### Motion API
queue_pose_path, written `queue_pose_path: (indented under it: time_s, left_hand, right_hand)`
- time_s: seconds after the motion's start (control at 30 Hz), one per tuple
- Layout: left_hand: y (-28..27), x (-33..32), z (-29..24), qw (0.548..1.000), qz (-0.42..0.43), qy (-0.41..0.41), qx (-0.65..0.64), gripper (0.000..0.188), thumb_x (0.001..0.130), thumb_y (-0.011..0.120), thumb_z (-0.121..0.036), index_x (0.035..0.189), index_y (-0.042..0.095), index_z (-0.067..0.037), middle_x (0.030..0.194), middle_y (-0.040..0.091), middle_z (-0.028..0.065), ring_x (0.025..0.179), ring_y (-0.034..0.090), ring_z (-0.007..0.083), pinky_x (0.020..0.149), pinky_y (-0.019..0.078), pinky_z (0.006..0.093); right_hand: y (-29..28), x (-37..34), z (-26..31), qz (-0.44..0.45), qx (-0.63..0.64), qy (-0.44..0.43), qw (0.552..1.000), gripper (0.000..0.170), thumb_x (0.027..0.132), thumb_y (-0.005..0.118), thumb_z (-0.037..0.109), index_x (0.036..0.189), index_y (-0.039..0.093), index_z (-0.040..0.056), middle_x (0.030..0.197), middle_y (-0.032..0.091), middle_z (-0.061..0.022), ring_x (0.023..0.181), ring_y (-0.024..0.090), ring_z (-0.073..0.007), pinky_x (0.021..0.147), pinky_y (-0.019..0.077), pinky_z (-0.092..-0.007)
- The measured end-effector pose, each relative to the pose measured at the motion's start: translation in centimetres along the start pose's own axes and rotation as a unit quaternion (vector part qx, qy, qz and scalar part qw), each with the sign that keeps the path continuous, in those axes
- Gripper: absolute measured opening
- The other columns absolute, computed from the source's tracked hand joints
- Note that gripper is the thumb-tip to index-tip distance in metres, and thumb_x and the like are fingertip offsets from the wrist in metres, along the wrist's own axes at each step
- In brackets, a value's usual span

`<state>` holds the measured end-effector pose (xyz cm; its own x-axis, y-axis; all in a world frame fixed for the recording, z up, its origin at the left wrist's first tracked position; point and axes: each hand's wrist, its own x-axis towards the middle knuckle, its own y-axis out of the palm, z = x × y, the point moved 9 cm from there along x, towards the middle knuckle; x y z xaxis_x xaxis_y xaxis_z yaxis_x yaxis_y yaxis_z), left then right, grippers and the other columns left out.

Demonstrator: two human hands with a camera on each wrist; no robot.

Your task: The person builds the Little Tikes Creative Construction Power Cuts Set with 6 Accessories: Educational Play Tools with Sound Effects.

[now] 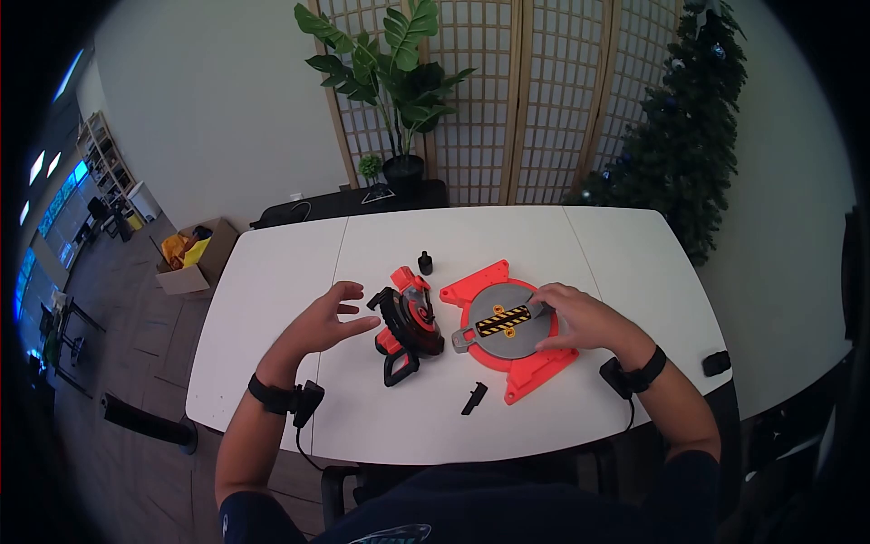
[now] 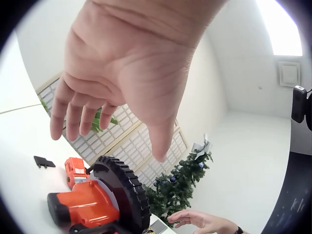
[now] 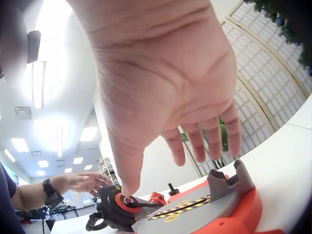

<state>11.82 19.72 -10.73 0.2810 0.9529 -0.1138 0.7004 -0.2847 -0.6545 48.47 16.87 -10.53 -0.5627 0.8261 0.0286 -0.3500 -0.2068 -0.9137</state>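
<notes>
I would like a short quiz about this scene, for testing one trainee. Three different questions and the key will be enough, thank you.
1. Open question: in the head view, where does the orange and black saw unit sit in relation to the orange base?
2. Multiple choice: what marks the strip across the grey disc?
A) blue dots
B) yellow and black stripes
C) red stars
3. Fill in "higher" or "lower": in the head view, the slim black piece lies ___ in the picture than the stubby black piece.

Key: 1. Beside it, on the left. 2. B. 3. Lower.
</notes>
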Motion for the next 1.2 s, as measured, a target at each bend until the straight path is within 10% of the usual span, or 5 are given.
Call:
queue_pose_path:
  time_s: [0.63, 1.2]
  left_hand:
    - [3.2, 3.6, -1.9, 0.981, 0.074, -0.161, 0.073, 0.064, 0.090, 0.067, -0.055, 0.096, 0.071, 0.009, 0.080, 0.072, 0.0139, 0.070, 0.072, 0.0199, 0.065, 0.0604, 0.0290]
    - [1.9, 3.7, 0.1, 0.991, 0.014, -0.126, -0.041, 0.043, 0.092, 0.068, -0.030, 0.105, 0.066, 0.011, 0.081, 0.070, 0.0136, 0.069, 0.071, 0.0202, 0.065, 0.0610, 0.0296]
  right_hand:
    - [3.1, 0.5, -0.5, 0.097, -0.001, 0.060, 0.994, 0.097, 0.069, 0.087, 0.044, 0.147, 0.043, 0.0063, 0.157, 0.031, -0.0187, 0.135, 0.047, -0.0355, 0.108, 0.0452, -0.0409]
    - [6.1, 0.1, -1.3, 0.124, -0.053, 0.033, 0.990, 0.102, 0.065, 0.091, 0.037, 0.149, 0.040, 0.0097, 0.159, 0.027, -0.0158, 0.142, 0.035, -0.0401, 0.111, 0.0425, -0.0456]
